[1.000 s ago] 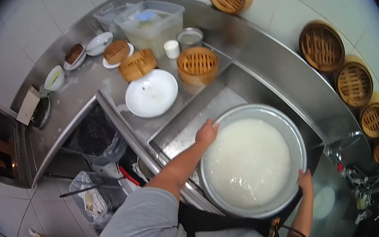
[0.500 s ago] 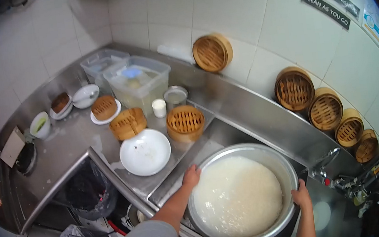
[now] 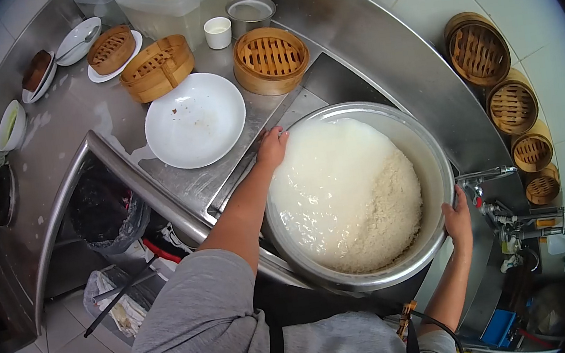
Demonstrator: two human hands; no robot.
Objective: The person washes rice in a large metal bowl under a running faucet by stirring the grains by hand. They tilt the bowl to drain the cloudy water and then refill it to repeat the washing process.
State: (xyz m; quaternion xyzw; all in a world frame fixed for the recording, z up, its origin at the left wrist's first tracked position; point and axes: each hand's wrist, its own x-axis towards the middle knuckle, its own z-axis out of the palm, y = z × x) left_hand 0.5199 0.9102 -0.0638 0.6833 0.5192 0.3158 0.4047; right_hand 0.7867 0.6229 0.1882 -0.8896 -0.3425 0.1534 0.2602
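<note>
A large round metal pot [image 3: 428, 171] sits over the sink, holding white rice [image 3: 400, 211] and milky water [image 3: 324, 171]. The water lies toward its far left side, and a bank of wet rice shows above it at the near right, so the pot looks tilted. Gripping the rim at the far left is my left hand [image 3: 270, 148], fingers closed over the edge. My right hand [image 3: 457, 218] holds the right rim, its thumb on the near side and some fingers hidden behind the pot.
Beyond my left hand, a white plate [image 3: 195, 120] with crumbs and bamboo steamers [image 3: 271, 58] stand on the steel counter [image 3: 89, 122]. A tap [image 3: 487, 174] is close to the pot's right side. A lined bin [image 3: 107, 212] sits below the counter at left.
My view has swung downward. The pot has tipped toward the far left; water has shifted that way, baring rice at the near right. Both hands keep their hold on the rim.
</note>
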